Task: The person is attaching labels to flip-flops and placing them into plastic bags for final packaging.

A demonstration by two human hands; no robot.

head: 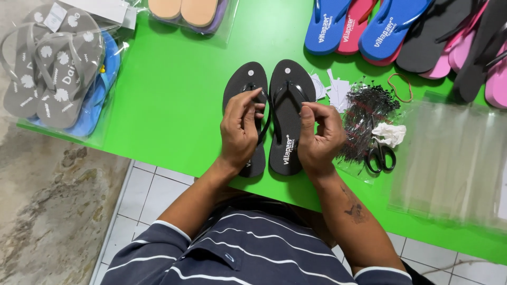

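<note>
Two black flip-flops lie side by side, toes away from me, on the bright green table [174,100]. My left hand [240,132] rests on the left flip-flop [244,79] and grips its strap with the fingers curled. My right hand [318,134] is over the outer edge of the right flip-flop [288,105], thumb and fingers pinched together on something too small to make out.
A clear bag of small black tag pins [364,105], black scissors [380,155], a crumpled white scrap [391,132] and white paper tags [332,87] lie to the right. Clear plastic bags [454,158] are far right. Blue, pink and black flip-flops [401,31] line the back; bagged grey ones [58,68] sit left.
</note>
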